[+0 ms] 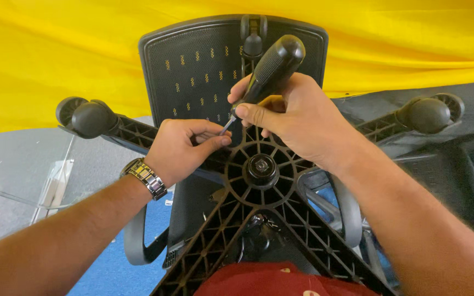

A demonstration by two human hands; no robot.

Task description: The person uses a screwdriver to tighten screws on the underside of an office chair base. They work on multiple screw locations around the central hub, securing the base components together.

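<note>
An office chair lies turned over, its black five-armed star base (259, 164) facing up at me. My right hand (297, 118) grips the black handle of a screwdriver (267, 71), tilted with the tip pointing down-left. My left hand (185, 148), a metal watch on its wrist, pinches the screwdriver's metal tip with thumb and forefinger just above the base's hub. The hub's centre hole (261, 164) sits right below both hands.
Black castor wheels at the left (86, 118), right (429, 114) and top (252, 41) stand on the base arms. The mesh chair back (193, 71) lies beyond. Yellow cloth (56, 55) hangs behind; a clear sheet (23, 164) and blue floor mat (111, 268) lie left.
</note>
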